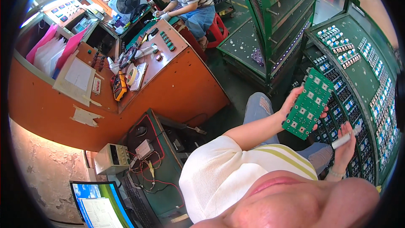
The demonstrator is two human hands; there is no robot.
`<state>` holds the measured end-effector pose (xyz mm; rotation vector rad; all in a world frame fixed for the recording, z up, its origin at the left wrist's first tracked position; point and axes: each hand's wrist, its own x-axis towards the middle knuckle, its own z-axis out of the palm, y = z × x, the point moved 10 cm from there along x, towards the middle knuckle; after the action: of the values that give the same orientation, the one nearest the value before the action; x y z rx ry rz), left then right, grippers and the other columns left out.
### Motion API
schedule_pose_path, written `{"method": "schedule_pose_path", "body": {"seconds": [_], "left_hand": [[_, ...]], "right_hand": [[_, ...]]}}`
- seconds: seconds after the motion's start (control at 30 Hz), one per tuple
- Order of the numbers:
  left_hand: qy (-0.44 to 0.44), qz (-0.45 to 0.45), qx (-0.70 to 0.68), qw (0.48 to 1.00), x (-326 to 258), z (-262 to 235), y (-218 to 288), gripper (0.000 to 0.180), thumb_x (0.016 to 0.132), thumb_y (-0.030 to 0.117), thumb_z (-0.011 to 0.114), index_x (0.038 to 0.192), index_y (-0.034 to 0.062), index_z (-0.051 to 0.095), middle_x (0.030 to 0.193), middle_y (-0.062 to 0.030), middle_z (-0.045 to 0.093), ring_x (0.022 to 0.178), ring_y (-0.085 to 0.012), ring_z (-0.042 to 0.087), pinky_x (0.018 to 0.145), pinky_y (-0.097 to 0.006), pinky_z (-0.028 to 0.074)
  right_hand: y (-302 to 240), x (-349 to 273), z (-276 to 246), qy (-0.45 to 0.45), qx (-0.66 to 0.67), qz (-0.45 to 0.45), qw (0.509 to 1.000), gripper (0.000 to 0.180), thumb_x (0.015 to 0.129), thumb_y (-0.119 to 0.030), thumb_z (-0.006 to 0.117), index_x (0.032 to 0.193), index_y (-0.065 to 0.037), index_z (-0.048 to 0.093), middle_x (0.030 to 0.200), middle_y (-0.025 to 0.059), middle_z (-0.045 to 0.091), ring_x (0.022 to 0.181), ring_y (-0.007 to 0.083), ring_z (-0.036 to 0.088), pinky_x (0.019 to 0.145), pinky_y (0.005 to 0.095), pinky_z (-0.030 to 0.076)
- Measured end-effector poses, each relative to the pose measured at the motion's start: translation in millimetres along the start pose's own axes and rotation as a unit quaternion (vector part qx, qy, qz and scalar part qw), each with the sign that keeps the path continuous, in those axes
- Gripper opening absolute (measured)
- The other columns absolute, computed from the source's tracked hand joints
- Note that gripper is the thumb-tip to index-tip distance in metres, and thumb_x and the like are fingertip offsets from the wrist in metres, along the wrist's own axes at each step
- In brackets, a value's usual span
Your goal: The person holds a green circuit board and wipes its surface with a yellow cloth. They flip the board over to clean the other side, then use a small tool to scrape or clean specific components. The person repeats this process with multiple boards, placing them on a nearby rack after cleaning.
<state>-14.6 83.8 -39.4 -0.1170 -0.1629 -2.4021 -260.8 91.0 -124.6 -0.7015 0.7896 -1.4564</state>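
Left hand [295, 101] grips green circuit board [308, 103] by its left edge; right hand [345, 143], just below, closed around white pen-like tool [346, 138].

green circuit board [308, 103] with white squares, white marker [346, 138], orange console [168, 88], red stool [217, 29]

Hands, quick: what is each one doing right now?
Left hand: closed on the edge of a green circuit board, held up.
Right hand: fingers closed on a white pen-like tool.
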Motion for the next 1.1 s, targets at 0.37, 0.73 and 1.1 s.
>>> {"method": "schedule_pose_path", "body": {"seconds": [0.37, 0.73, 1.1], "left_hand": [[0.044, -0.126, 0.248, 0.960, 36, -19, -29, 0.050, 0.090, 0.051, 0.053, 0.128, 0.0192, 0.059, 0.118, -0.0157, 0.064, 0.090, -0.0321, 0.069, 0.060, -0.057, 0.059], [-0.054, -0.010, 0.302, 0.952, 132, 76, -52, 0.056, 0.090, 0.057, 0.046, 0.124, 0.0152, 0.059, 0.113, -0.0179, 0.065, 0.089, -0.0367, 0.068, 0.058, -0.061, 0.054], [-0.066, 0.001, 0.307, 0.950, 182, 134, -109, 0.062, 0.086, 0.062, 0.046, 0.123, 0.0133, 0.058, 0.110, -0.0178, 0.063, 0.087, -0.0357, 0.066, 0.058, -0.059, 0.052]], "right_hand": [[23, 25, 162, -0.325, 0.125, 0.164, 0.923, 0.053, 0.103, -0.037, 0.036, 0.146, -0.006, 0.038, 0.145, 0.0118, 0.045, 0.129, 0.0233, 0.048, 0.106, 0.0391, 0.044], [169, -16, 311, -0.470, 0.120, 0.291, 0.824, 0.045, 0.102, -0.033, 0.043, 0.135, -0.002, 0.047, 0.132, 0.0128, 0.055, 0.119, 0.0243, 0.056, 0.104, 0.0383, 0.042], [54, -232, 479, -0.751, 0.377, 0.429, 0.331, 0.057, 0.096, -0.050, 0.051, 0.109, 0.004, 0.062, 0.107, 0.0124, 0.066, 0.102, 0.0227, 0.062, 0.090, 0.0353, 0.048]]}}
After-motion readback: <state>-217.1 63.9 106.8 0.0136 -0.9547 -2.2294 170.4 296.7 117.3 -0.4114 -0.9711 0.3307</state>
